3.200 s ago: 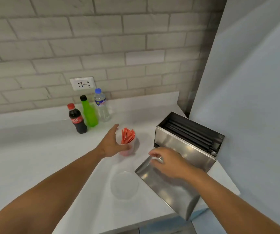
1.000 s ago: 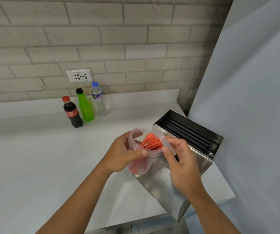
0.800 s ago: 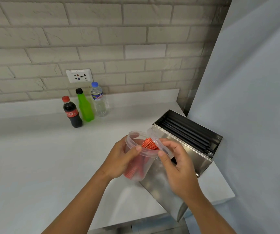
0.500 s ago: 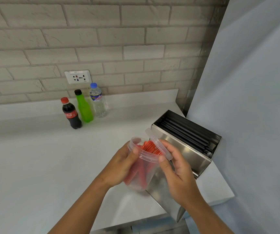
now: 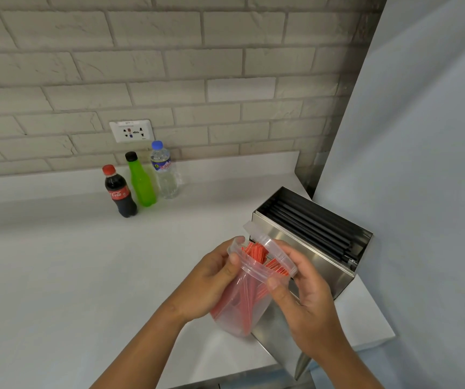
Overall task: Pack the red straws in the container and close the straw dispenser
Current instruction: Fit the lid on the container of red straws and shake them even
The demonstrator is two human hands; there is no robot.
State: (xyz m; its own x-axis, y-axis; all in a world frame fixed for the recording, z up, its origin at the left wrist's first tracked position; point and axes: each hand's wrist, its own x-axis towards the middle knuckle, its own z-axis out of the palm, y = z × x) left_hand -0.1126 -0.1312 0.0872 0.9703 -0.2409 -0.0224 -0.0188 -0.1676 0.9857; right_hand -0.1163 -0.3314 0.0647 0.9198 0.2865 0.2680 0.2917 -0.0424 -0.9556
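Observation:
My left hand (image 5: pixel 209 284) grips a clear plastic container (image 5: pixel 242 301), tilted and lifted above the counter, with red straws (image 5: pixel 256 252) inside. A clear lid (image 5: pixel 270 248) rests slanted on the container's right rim, pinched by my right hand (image 5: pixel 307 301); the left part of the mouth stays uncovered. Behind the hands stands a steel straw dispenser (image 5: pixel 324 256), open at the top, with black straws (image 5: pixel 310 223) lying in it. Its steel lid (image 5: pixel 284 349) lies flat on the counter below my right hand, partly hidden.
Three bottles stand near the back wall: a cola bottle (image 5: pixel 120 192), a green bottle (image 5: pixel 141 181) and a water bottle (image 5: pixel 164 171). A wall socket (image 5: pixel 131 131) sits above them. A grey panel (image 5: pixel 422 164) bounds the right side. The white counter (image 5: pixel 57 262) ends at a front edge.
The container was lifted off the counter and the clear lid picked up. Over the last second the lid has come down closer onto the container's rim, and both hands have dropped slightly.

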